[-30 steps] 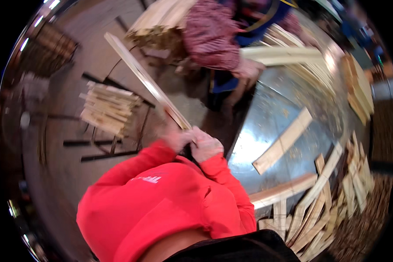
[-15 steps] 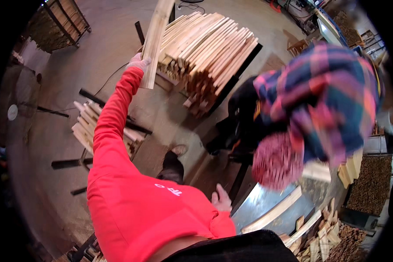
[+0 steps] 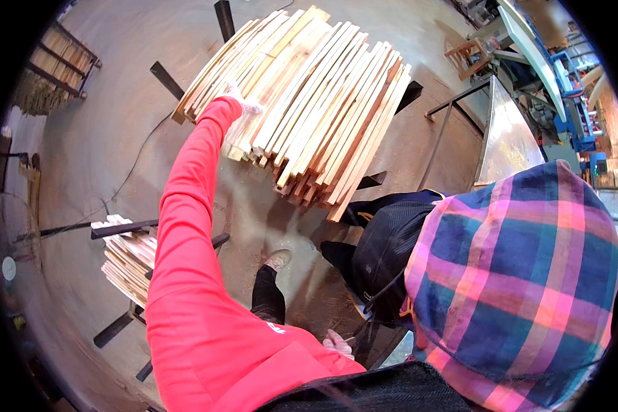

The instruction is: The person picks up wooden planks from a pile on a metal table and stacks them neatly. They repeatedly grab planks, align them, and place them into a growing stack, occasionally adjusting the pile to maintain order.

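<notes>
So the person in the red top has the left arm stretched way out, left hand on top of the big stack of wooden strips, near its left end. Can't tell if those fingers are gripping a strip or just resting there. Right hand hangs down by the waist, loose and empty. A smaller wood pile sits off left, and a co-worker in a plaid hood is close on the right.
</notes>
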A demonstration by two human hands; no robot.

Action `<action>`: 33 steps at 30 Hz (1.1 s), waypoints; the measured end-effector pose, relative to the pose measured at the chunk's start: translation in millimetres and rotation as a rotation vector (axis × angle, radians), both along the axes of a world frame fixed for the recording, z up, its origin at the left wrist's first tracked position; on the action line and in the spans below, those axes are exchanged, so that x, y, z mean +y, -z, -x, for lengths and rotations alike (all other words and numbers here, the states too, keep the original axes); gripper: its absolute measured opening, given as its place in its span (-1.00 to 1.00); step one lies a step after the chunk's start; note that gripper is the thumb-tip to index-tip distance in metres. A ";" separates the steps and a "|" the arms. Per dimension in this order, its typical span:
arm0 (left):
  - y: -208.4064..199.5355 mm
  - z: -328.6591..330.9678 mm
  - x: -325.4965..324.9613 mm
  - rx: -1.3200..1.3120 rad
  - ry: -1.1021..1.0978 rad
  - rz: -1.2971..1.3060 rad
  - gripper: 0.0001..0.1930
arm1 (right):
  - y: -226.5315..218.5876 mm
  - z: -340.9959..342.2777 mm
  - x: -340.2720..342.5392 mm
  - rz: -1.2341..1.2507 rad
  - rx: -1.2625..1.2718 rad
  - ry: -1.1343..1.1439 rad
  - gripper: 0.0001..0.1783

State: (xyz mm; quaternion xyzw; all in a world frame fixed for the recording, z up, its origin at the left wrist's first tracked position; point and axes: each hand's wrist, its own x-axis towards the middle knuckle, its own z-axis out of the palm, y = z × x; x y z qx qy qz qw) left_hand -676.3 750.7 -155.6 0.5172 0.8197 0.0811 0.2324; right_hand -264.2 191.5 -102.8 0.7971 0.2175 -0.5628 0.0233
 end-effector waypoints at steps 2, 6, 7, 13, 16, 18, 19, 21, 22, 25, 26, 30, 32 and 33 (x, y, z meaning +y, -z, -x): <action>-20.3 8.9 16.8 0.015 0.149 0.210 0.23 | -19.2 1.6 19.1 0.061 -0.006 -0.035 -0.48; -30.7 9.2 29.7 -0.048 0.198 0.263 0.22 | -17.7 -12.8 18.4 0.059 -0.011 -0.021 -0.39; -33.5 -0.1 25.6 -0.067 0.177 0.203 0.23 | -15.3 -18.0 15.3 0.056 -0.022 -0.001 -0.36; -22.5 -51.8 16.2 -0.020 0.174 -0.126 0.19 | -15.2 -37.5 -16.5 -0.014 -0.151 0.121 -0.20; -5.4 -63.1 34.7 0.042 0.241 -0.082 0.13 | -20.7 -51.5 -62.5 -0.069 -0.312 0.197 -0.12; 10.4 -57.0 44.1 0.067 0.230 -0.110 0.05 | -18.7 -63.9 -100.7 -0.091 -0.460 0.228 -0.06; 25.4 -15.2 54.5 0.014 0.199 -0.147 -0.01 | -11.5 -81.4 -101.7 -0.112 -0.529 0.213 -0.03; 32.9 -15.9 67.4 -0.038 0.412 -0.054 -0.04 | -22.0 -98.1 -129.4 -0.022 -0.759 0.284 0.02; 8.6 -35.5 56.1 0.086 0.426 -0.160 -0.06 | -17.8 -112.6 -138.2 0.027 -0.849 0.329 0.05; -63.7 -107.5 -47.4 0.303 0.245 -0.697 -0.12 | 2.9 -169.1 -149.4 0.132 -1.018 0.455 0.14; -73.0 -131.9 -80.0 0.119 0.315 -0.735 -0.14 | 6.1 -184.1 -160.2 0.165 -1.037 0.510 0.17; -111.0 -199.6 -285.6 -0.675 0.549 -0.402 -0.44 | -27.0 -200.9 -160.1 0.149 -0.946 0.656 0.29; -105.8 -182.7 -386.1 -0.471 0.943 -0.360 -0.48 | -25.5 -219.5 -179.7 0.073 -1.002 0.730 0.35; -99.6 -176.5 -434.3 -0.479 1.062 -0.188 -0.47 | -16.6 -233.2 -197.6 0.110 -1.054 0.684 0.32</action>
